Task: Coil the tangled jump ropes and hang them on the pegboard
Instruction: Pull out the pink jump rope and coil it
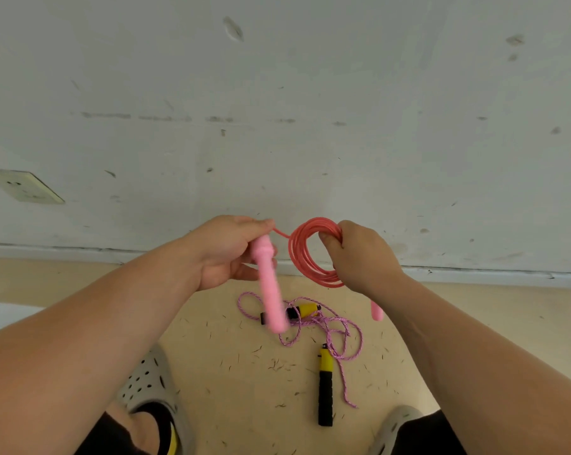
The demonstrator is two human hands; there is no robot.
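pink coil nearly finished: gripped by right hand, handle held at its 9 o'clock by left hand. purple rope, at 6 o'clock, is left tangled; none judged hung.

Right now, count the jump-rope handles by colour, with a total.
Pink: 2, the left pink handle in the left hand, the right pink handle under the right hand, which grips the pink rope coil.
Yellow-black: 2, the far yellow-black handle and the near yellow-black handle, both on the floor.
Total: 4
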